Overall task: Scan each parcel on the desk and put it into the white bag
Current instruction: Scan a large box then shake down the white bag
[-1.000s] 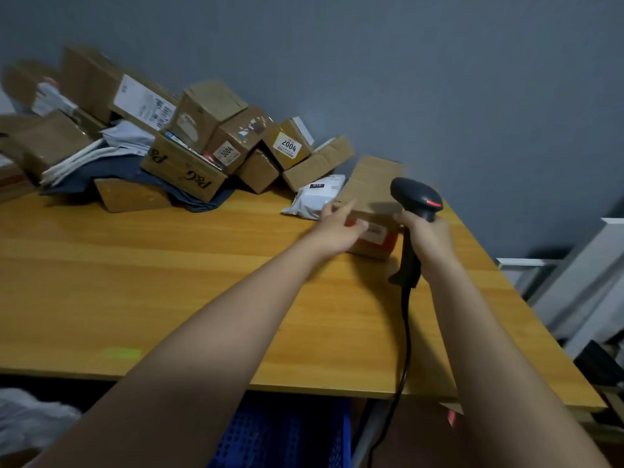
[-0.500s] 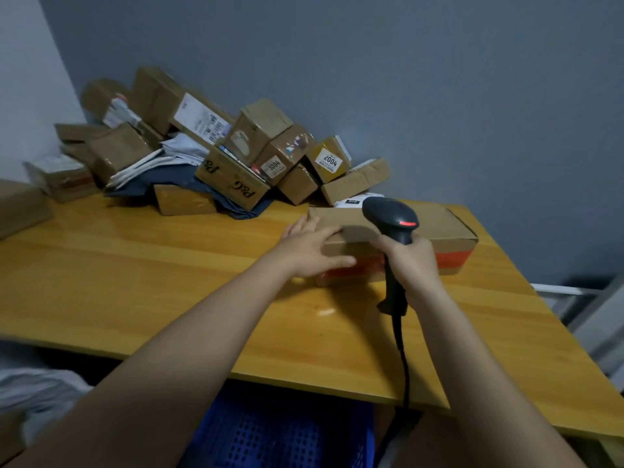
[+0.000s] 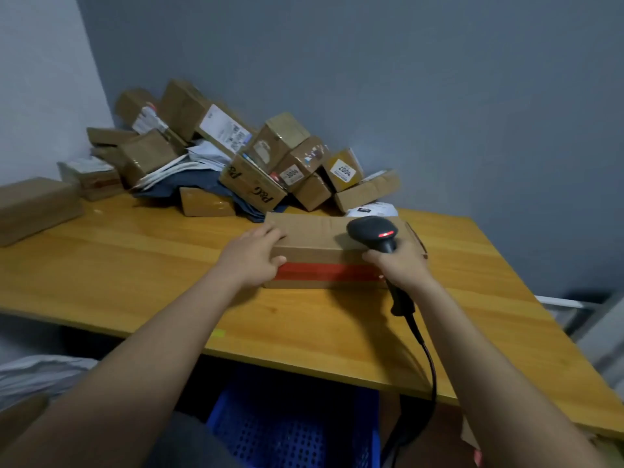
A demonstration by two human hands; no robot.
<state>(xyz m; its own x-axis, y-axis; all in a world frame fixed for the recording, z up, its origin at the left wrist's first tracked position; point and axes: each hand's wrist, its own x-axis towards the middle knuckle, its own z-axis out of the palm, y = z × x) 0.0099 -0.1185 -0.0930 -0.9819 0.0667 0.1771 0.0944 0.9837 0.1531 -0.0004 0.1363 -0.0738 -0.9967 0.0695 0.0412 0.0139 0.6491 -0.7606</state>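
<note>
A long cardboard box with a red tape band on its near side lies across the wooden desk. My left hand grips its left end, fingers over the top edge. A black barcode scanner with a red light on its head is clasped in my right hand, right over the box's right end. Its cable drops off the desk's front edge. At the bottom left, a pale bag-like shape shows below the desk.
A heap of cardboard parcels leans against the grey wall behind the box, with a white poly mailer beside it. Another brown box sits at the desk's left edge. A blue crate is under the desk.
The long box has been pulled nearer and turned lengthwise across the desk. My left hand shifted to its left end, and the scanner moved over its right end.
</note>
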